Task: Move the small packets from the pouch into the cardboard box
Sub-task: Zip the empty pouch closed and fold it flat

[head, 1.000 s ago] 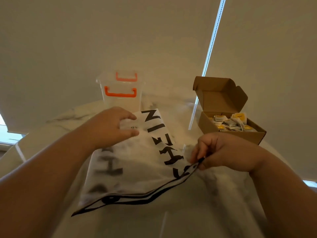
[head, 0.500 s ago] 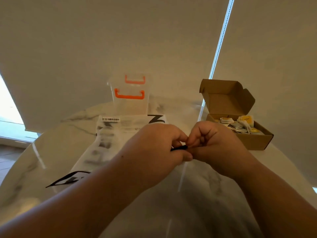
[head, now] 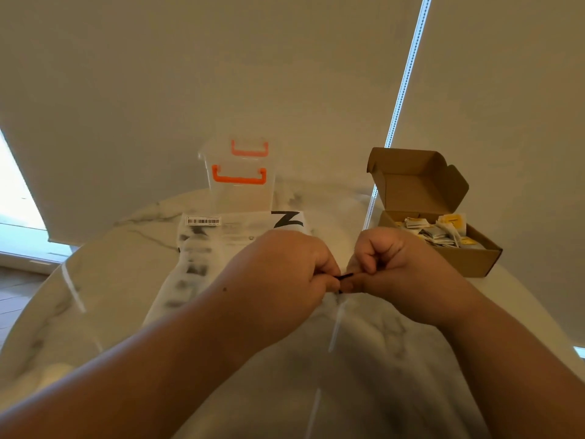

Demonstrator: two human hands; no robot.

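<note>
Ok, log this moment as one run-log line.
left hand: pinching pouch edge | right hand: pinching same edge | cardboard box: open, packets inside | clear bin: behind pouch

Black letter "Z" and an unreadable barcode label on the pouch (head: 234,231)

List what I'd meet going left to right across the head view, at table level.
Barcode label on the pouch → left hand → right hand, both pinching the pouch's edge → cardboard box. Clear container overlaps the label, so omitted.
</note>
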